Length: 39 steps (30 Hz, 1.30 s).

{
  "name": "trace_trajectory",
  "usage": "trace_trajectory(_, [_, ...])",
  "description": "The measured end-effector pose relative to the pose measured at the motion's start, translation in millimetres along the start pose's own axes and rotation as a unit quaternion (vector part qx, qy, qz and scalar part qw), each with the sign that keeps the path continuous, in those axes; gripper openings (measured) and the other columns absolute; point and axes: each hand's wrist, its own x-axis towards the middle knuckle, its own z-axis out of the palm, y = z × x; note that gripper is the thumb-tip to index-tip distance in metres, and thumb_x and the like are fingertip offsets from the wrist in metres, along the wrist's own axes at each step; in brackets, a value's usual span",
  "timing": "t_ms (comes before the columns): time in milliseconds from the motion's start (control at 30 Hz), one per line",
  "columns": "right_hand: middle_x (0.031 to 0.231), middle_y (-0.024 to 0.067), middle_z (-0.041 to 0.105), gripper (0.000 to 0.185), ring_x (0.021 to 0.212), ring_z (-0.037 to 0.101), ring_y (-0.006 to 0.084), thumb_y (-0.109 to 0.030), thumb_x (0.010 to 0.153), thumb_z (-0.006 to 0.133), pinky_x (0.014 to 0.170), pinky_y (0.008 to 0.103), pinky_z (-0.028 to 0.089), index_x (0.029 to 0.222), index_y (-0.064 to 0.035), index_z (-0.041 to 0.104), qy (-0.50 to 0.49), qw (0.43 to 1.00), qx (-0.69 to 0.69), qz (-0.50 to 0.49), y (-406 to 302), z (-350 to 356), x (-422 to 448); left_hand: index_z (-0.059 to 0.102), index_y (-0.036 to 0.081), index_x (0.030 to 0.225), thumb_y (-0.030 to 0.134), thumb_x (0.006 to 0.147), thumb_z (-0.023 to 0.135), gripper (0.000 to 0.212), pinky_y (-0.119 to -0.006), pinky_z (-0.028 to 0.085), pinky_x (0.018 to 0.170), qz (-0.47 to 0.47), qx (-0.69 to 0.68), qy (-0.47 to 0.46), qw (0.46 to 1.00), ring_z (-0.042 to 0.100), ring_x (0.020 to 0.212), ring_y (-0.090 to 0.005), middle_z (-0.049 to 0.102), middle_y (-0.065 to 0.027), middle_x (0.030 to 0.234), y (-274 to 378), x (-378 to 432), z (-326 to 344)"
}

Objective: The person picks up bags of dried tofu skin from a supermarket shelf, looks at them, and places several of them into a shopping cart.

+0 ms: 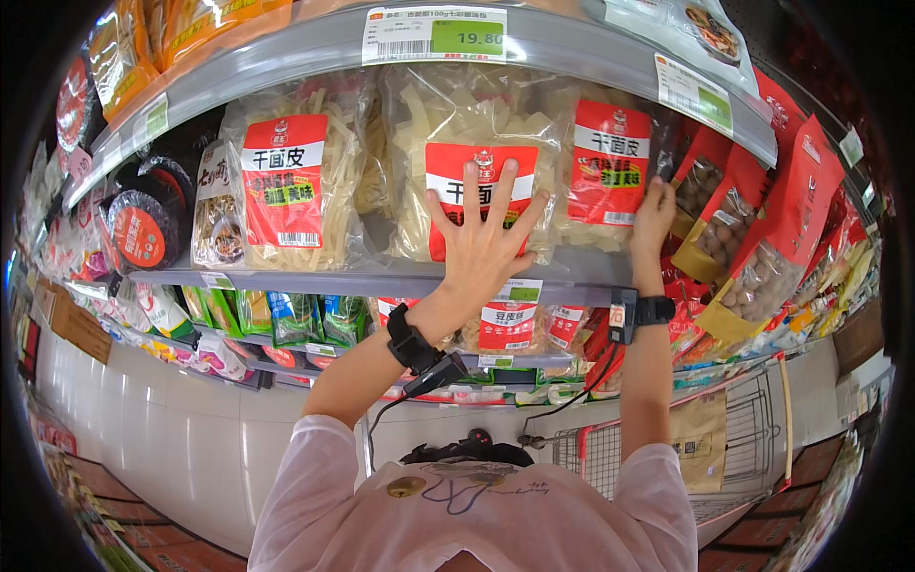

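Observation:
My left hand lies with spread fingers flat against the front of a clear bag of pale dried noodle sheets. It covers part of the bag's red and white label. My right hand is at the right edge of a similar bag of dried noodle sheets, fingers bent. Whether those fingers pinch the bag is hidden. Both bags stand upright side by side on a grey shelf. To their left is a bag of dried noodle strips with a similar label.
Above is another shelf edge with price tags. Red and gold bags of round brown goods hang or stand at the right. Lower shelves hold more bagged goods. A wire shopping cart containing a brown paper bag stands behind my right arm.

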Motion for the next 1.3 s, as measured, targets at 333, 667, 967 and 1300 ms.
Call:
trace_trajectory(333, [0.060,-0.0008,0.036,0.028,0.059,0.030,0.0067,-0.021,0.087,0.041,0.054,0.0222,0.030,0.066,-0.0016,0.040,-0.005,0.998,0.058,0.036,-6.7,-17.5,1.9,0.041,0.033,0.117,0.039,0.042,0.074,0.082,-0.069,0.017,0.077,-0.011,0.014,0.008,1.000,0.012,0.120,-0.0438,0.015,-0.0125,0.135,-8.7,1.1,-2.4])
trace_trajectory(667, [0.067,0.0115,0.046,0.028,0.064,0.040,0.0153,-0.023,0.086,0.039,0.063,0.0289,0.036,0.077,0.0030,0.043,-0.019,1.000,0.013,0.017,0.3,17.2,-18.2,0.039,0.033,0.119,0.038,0.043,0.074,0.083,-0.069,0.016,0.078,-0.005,0.006,-0.017,1.000,0.012,0.120,-0.0441,0.016,-0.0124,0.134,-12.9,4.7,1.7])
trace_trajectory(967, [0.095,0.0129,0.049,0.046,0.086,0.044,0.0179,-0.034,0.082,0.048,0.079,0.0272,0.034,0.108,0.0037,0.039,-0.084,0.994,0.035,0.062,2.0,8.7,-19.5,0.035,0.035,0.121,0.048,0.040,0.072,0.090,-0.069,0.011,0.082,0.013,0.007,-0.011,1.000,0.015,0.121,-0.0409,0.016,-0.0108,0.135,-5.0,-3.8,4.9])
trace_trajectory(1300, [0.102,0.0149,0.051,0.036,0.097,0.047,0.0233,-0.012,0.078,0.053,0.084,0.0315,0.035,0.109,0.0029,0.042,-0.165,0.985,0.023,-0.051,-77.4,2.6,-105.7,0.035,0.019,0.123,0.044,0.058,0.067,0.076,-0.056,0.012,0.092,-0.153,-0.115,0.029,0.981,0.013,0.119,-0.0430,0.016,-0.0234,0.130,-47.2,-55.0,-33.3])
